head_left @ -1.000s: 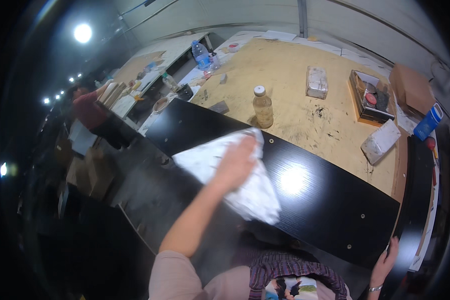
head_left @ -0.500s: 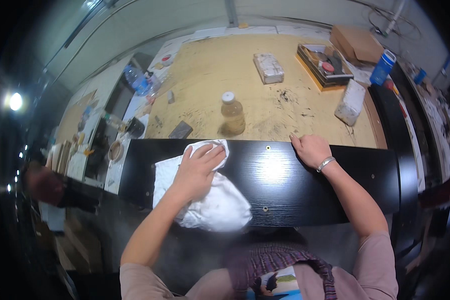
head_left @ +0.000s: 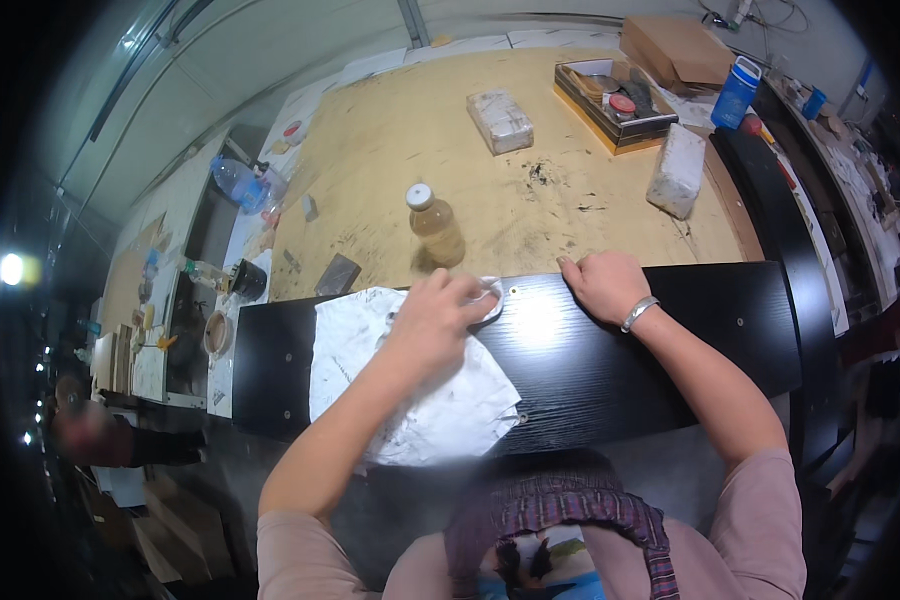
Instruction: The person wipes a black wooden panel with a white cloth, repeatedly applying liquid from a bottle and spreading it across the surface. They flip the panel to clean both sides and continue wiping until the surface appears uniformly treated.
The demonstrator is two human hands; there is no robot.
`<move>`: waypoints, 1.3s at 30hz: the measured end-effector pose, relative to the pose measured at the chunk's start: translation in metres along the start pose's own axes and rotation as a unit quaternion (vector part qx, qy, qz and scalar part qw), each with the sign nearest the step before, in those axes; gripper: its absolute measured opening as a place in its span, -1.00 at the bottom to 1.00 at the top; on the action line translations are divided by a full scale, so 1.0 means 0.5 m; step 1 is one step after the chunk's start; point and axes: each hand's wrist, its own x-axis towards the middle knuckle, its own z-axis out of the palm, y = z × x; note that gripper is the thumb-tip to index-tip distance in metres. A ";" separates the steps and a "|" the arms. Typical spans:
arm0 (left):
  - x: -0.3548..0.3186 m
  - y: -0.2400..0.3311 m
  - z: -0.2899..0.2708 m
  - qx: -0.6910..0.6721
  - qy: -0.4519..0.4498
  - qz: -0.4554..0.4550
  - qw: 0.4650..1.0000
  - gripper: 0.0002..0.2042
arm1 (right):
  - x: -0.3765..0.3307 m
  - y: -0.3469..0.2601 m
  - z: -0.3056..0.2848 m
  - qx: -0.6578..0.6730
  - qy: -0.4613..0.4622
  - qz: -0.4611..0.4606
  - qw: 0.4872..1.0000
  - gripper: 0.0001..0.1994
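Note:
A black wood-grain board [head_left: 630,360] with small metal-ringed holes lies crosswise in front of me. My left hand [head_left: 432,325] is bunched on a white cloth [head_left: 420,425], its fingers closed around a fold near the board's far edge. The rest of the cloth spreads over the board and hangs past its near edge. At the right, my right hand [head_left: 610,285] is curled over the far edge of the board, with the thumb to the left; its fingertips are hidden. Just beyond the cloth stands a white-capped bottle [head_left: 437,228] of yellowish liquid.
On the yellowish tabletop [head_left: 370,140] lie a grey block [head_left: 338,275] and two wrapped white blocks [head_left: 500,122] [head_left: 676,172]. An open box [head_left: 615,105] of odds and ends and a blue bottle [head_left: 736,95] stand far right. Another person [head_left: 95,430] is at the far left.
My left hand has slid right along the board's far edge, dragging a fold of cloth, and its fingers have bunched up. My right hand stays at the edge. The view has shifted slightly.

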 end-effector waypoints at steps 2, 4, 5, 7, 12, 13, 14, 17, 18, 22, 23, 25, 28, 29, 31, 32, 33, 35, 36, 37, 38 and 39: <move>-0.011 -0.020 -0.017 0.003 -0.029 -0.010 1.000 -0.54 | 0.001 0.004 0.004 -0.004 0.000 -0.012 1.000 -0.37; -0.027 -0.046 -0.053 0.033 -0.073 -0.051 0.996 -0.57 | -0.007 0.012 -0.010 -0.005 -0.007 0.001 1.000 -0.36; -0.030 -0.041 -0.045 0.035 -0.033 -0.044 0.998 -0.56 | -0.007 0.008 -0.012 -0.001 -0.011 0.004 1.000 -0.36; -0.034 -0.018 -0.007 0.038 0.048 -0.037 0.997 -0.56 | -0.005 0.005 -0.007 0.009 -0.012 0.000 1.000 -0.36; -0.019 0.000 0.010 -0.022 0.075 -0.025 0.997 -0.58 | -0.007 0.010 -0.013 0.012 -0.013 -0.005 1.000 -0.36; -0.042 -0.032 0.000 -0.001 0.082 -0.037 0.996 -0.59 | -0.008 0.011 -0.014 0.015 -0.009 -0.006 1.000 -0.36; -0.061 -0.045 -0.016 -0.012 0.056 -0.131 0.990 -0.61 | -0.008 0.010 -0.011 0.019 -0.006 -0.005 1.000 -0.36; -0.039 -0.032 -0.018 -0.091 0.074 -0.254 0.960 -0.67 | -0.005 0.012 -0.004 0.024 -0.001 -0.005 1.000 -0.36; -0.020 -0.018 -0.011 -0.065 0.068 -0.265 0.960 -0.58 | -0.003 0.012 -0.003 0.022 0.000 -0.010 1.000 -0.37; 0.025 -0.016 -0.003 -0.092 0.012 -0.332 0.939 -0.49 | -0.002 0.010 -0.009 0.027 -0.014 -0.007 0.999 -0.38; 0.028 -0.025 -0.001 -0.122 0.003 -0.347 0.930 -0.50 | -0.003 0.012 -0.006 0.029 -0.015 -0.005 0.999 -0.38; 0.035 -0.023 -0.003 -0.137 -0.005 -0.363 0.922 -0.53 | -0.003 0.014 -0.003 0.032 -0.015 -0.003 0.999 -0.39; 0.041 -0.018 0.003 -0.140 0.001 -0.353 0.925 -0.53 | -0.002 0.015 -0.004 0.035 -0.009 -0.005 0.999 -0.39; 0.043 -0.025 0.002 -0.150 -0.005 -0.356 0.922 -0.53 | -0.003 0.016 -0.004 0.036 -0.002 -0.007 0.999 -0.38; 0.041 -0.032 0.002 -0.160 -0.007 -0.356 0.921 -0.53 | -0.004 0.015 -0.004 0.038 0.002 -0.009 0.999 -0.38; 0.040 -0.034 0.003 -0.160 -0.003 -0.352 0.922 -0.53 | -0.004 0.012 -0.008 0.038 -0.002 -0.009 0.999 -0.38; 0.040 -0.035 0.003 -0.159 0.002 -0.348 0.924 -0.53 | -0.004 0.011 -0.010 0.038 -0.005 -0.009 0.999 -0.38; 0.047 -0.024 -0.003 -0.145 -0.013 -0.353 0.924 -0.54 | -0.005 0.012 -0.012 0.039 -0.006 -0.010 0.999 -0.38; 0.049 -0.020 -0.005 -0.138 -0.020 -0.355 0.924 -0.55 | -0.004 0.013 -0.013 0.040 -0.007 -0.010 0.999 -0.38; 0.049 -0.024 -0.003 -0.155 -0.017 -0.362 0.919 -0.56 | -0.004 0.014 -0.012 0.039 -0.013 -0.010 0.999 -0.38; 0.047 -0.033 0.000 -0.170 -0.012 -0.370 0.913 -0.58 | -0.002 0.014 -0.013 0.038 -0.017 -0.011 0.999 -0.39; 0.045 -0.041 0.003 -0.185 -0.007 -0.377 0.907 -0.60 | -0.001 0.014 -0.013 0.037 -0.022 -0.012 0.999 -0.39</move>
